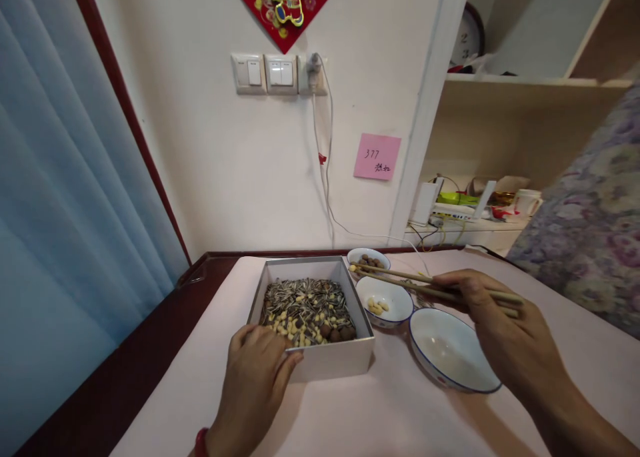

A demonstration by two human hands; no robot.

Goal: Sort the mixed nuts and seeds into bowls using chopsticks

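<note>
A white square box [320, 360] holds sunflower seeds, pale peanuts and a few brown nuts [307, 310]. My left hand [257, 370] grips the box's near left corner, fingers curled over its rim. My right hand [493, 317] holds a pair of wooden chopsticks [395, 277], whose tips reach over the far small bowl [369, 257] with brown nuts in it. A middle bowl [387, 303] holds a few pale peanuts. The nearest, larger bowl [453, 357] looks empty and lies under my right hand.
The pale pink table [390, 410] has a dark red wooden edge [125, 383] on the left. A blue curtain [60, 210] hangs at left. A white cable [327, 177] drops from the wall socket. Shelves with clutter [475, 207] and a flowered cloth [585, 230] are at right.
</note>
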